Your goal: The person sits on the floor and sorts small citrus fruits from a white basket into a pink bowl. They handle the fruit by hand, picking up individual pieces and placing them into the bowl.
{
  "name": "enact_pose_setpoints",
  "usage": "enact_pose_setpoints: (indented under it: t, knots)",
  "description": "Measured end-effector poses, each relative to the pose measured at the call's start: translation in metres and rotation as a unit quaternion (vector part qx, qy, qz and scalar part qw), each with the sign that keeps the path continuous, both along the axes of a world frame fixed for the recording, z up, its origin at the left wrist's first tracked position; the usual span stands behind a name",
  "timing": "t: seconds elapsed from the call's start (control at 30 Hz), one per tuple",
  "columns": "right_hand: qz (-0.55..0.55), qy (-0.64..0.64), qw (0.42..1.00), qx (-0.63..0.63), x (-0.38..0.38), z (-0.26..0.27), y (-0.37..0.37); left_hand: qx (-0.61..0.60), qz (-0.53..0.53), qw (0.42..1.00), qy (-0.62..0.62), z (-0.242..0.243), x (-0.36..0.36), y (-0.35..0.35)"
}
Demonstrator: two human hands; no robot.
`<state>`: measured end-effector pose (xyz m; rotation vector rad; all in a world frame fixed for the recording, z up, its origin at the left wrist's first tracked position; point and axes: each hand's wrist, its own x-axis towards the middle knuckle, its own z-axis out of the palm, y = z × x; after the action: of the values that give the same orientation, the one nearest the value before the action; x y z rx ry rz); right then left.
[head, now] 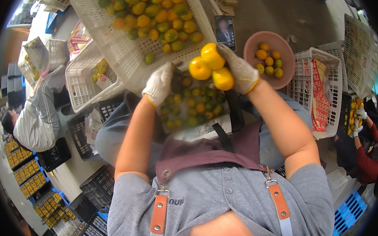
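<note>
My right hand (239,69), in a white knit glove with a dark palm, holds three glossy yellow-orange mandarins (212,56) bunched together. My left hand (160,83), gloved the same way, is near the lower edge of a tilted white plastic crate (115,55). Its fingers are dark and blurred, so I cannot tell whether they grip anything. Green and orange mandarins (150,15) fill the far part of that crate. Below my hands, at my lap, is a container of greener mandarins (194,105), blurred and partly hidden by my left hand.
A pink basin (267,80) with several mandarins stands to the right, beside a white crate (300,73) holding red printed paper. A phone (225,32) lies beyond my right hand. Co-workers sit at left (34,124) and right (370,155). Black crates (99,184) stand at lower left.
</note>
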<state>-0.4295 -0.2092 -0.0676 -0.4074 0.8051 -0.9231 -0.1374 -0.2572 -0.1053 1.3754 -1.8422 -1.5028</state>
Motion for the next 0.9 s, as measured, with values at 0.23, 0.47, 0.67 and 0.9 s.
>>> enact_pose_setpoints:
  t: [0.23,0.47,0.67,0.9]
  knots:
    - [0.218,0.787,0.577,0.013,-0.087,-0.008,0.001,-0.065,0.07,0.963,-0.251,-0.083,0.003,-0.125]
    - [0.262,0.665,0.689,-0.12,-0.032,0.01,-0.018,0.051,0.179,0.918,-0.351,-0.12,-0.045,-0.166]
    - [0.291,0.685,0.645,-0.175,-0.002,0.019,-0.021,0.048,0.147,0.935,-0.32,-0.134,-0.055,-0.165]
    - [0.297,0.683,0.638,-0.198,0.008,0.009,-0.018,0.096,0.174,0.974,-0.104,-0.154,-0.033,-0.168]
